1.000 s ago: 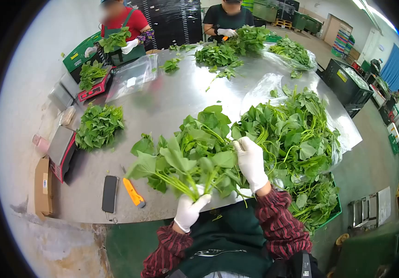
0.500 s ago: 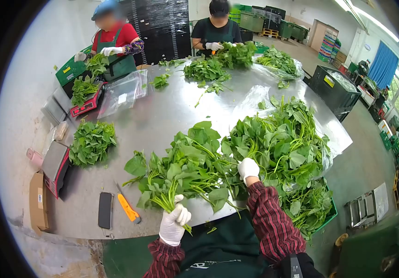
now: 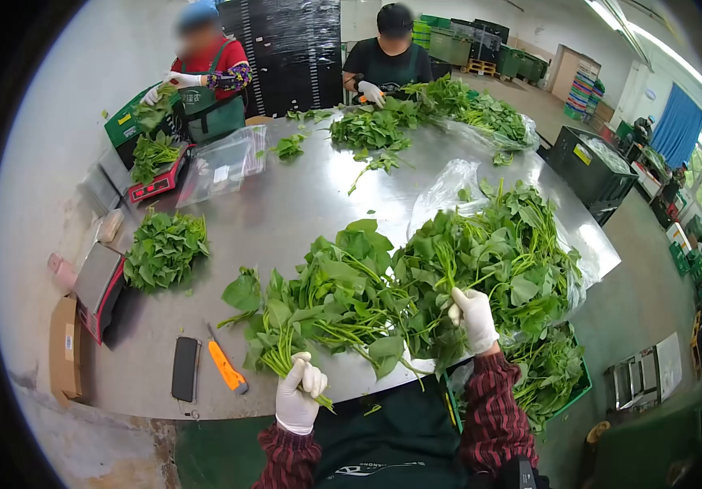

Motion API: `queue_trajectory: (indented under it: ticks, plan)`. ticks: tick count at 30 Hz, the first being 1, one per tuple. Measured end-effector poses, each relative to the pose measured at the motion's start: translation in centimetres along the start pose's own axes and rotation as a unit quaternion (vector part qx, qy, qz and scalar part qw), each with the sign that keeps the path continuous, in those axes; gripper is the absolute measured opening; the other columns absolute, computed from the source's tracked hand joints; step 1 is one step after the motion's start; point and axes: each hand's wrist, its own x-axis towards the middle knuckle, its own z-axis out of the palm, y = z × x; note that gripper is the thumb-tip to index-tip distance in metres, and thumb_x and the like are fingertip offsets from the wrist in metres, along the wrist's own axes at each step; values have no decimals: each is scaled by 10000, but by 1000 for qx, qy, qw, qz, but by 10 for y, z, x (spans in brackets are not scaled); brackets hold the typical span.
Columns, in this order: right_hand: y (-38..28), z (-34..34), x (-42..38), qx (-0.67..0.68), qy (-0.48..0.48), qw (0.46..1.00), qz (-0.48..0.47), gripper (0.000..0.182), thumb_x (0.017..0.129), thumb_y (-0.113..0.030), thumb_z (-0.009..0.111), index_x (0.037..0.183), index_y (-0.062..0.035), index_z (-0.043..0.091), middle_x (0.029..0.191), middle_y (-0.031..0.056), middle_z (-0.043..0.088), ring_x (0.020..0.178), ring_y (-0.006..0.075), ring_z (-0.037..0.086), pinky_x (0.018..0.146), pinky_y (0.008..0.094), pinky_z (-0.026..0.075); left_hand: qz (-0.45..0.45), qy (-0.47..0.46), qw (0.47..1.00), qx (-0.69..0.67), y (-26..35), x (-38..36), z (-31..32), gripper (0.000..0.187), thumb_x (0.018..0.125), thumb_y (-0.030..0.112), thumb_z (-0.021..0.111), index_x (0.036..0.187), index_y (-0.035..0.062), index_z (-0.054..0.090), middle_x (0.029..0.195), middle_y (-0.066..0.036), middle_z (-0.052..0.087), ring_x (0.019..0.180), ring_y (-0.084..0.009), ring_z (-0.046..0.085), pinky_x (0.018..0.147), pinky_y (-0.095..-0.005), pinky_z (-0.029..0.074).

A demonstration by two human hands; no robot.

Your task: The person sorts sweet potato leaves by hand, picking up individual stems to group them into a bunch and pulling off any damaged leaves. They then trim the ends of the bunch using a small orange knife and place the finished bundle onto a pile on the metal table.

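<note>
My left hand (image 3: 300, 393), in a white glove, is closed around the stems of a bunch of leafy greens (image 3: 284, 346) at the table's near edge. The leaves point away from me, and cut stem ends stick out below the fingers. My right hand (image 3: 475, 319), gloved too, pinches some green stems at the near side of the large pile of leafy greens (image 3: 506, 253). Leaves partly hide its fingertips. Between the hands spreads a looser heap of the same greens (image 3: 347, 285). An orange-handled knife (image 3: 227, 368) lies left of my left hand, beside a black phone (image 3: 185, 369).
Another bunch (image 3: 165, 251) lies near a red-edged scale (image 3: 102, 285) on the metal table (image 3: 277, 220). Plastic bags (image 3: 224, 163) lie farther back. Two co-workers handle greens across the table. A green crate (image 3: 583, 379) of greens stands below the right edge.
My right hand has shifted right and slightly nearer, and now pinches stems upright. My left hand has barely moved, still holding its bunch. The far-right co-worker's hands have moved a little.
</note>
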Motion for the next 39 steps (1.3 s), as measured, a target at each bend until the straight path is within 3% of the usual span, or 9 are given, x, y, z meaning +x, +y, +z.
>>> queue_trajectory:
  ticks: [5, 8, 11, 16, 20, 24, 31, 38, 39]
  plan:
    - [14, -4, -3, -99, 85, 989, 76, 401, 903, -255, 517, 596, -6, 591, 415, 9, 459, 325, 90, 376, 353, 224, 279, -4, 3, 1000, 11, -3, 0, 9, 151, 941, 162, 465, 969, 56, 568, 525, 24, 370, 468, -90, 337, 507, -244, 279]
    - [2, -11, -12, 193, -52, 980, 22, 351, 929, -226, 491, 662, -17, 582, 429, -32, 393, 352, 78, 306, 372, 213, 272, 1, 16, 1000, 15, -4, -1, 8, 142, 936, 159, 473, 965, 55, 567, 537, 26, 388, 476, -89, 345, 511, -242, 283]
    - [-19, 1, -22, 384, -41, 920, 66, 305, 939, -233, 478, 707, -48, 550, 493, -33, 433, 385, 62, 339, 385, 195, 270, 4, 38, 999, 15, -7, 2, 8, 134, 932, 149, 481, 967, 47, 561, 557, 23, 408, 490, -94, 358, 520, -241, 296]
    - [-26, 39, -47, 485, -225, 845, 19, 287, 954, -210, 444, 715, -61, 491, 547, 1, 440, 401, 90, 346, 392, 223, 293, -11, 109, 992, 69, -17, 18, 28, 157, 925, 129, 494, 1016, 14, 551, 718, -31, 514, 585, -122, 456, 571, -243, 358]
    - [-14, 71, -51, 351, -154, 923, 36, 288, 952, -226, 460, 712, -68, 480, 568, -17, 418, 451, 66, 351, 421, 210, 276, -16, 75, 996, 52, -20, 33, 41, 153, 903, 96, 522, 1021, 14, 575, 844, -53, 613, 639, -104, 539, 553, -237, 386]
    - [-13, 77, -76, 529, -256, 804, 93, 285, 961, -199, 414, 721, -60, 480, 561, 26, 447, 398, 90, 365, 367, 217, 288, -16, 126, 989, 82, -28, 30, 34, 137, 896, 108, 539, 986, 21, 593, 829, -61, 627, 622, -117, 534, 528, -243, 386]
    - [9, 92, -94, 558, -362, 725, 179, 298, 955, -223, 422, 745, -29, 506, 518, 55, 454, 331, 101, 344, 323, 208, 284, -3, 49, 993, 107, -15, 32, 39, 245, 926, 158, 501, 1062, -31, 576, 765, -23, 559, 600, -82, 472, 524, -210, 349]
    - [5, 91, -81, 503, -339, 772, 189, 318, 944, -248, 431, 768, -5, 539, 529, 27, 472, 350, 108, 339, 385, 220, 301, -40, 17, 986, 159, 21, 29, 39, 101, 843, 70, 548, 926, 12, 553, 659, -15, 497, 555, -98, 450, 529, -233, 351]
    - [-2, 90, -82, 390, -324, 849, 148, 306, 939, -253, 452, 815, 7, 555, 546, 21, 494, 372, 97, 371, 402, 215, 320, -52, 4, 986, 158, 22, 28, 38, 69, 842, 70, 561, 890, 24, 542, 667, -15, 501, 549, -102, 453, 530, -233, 356]
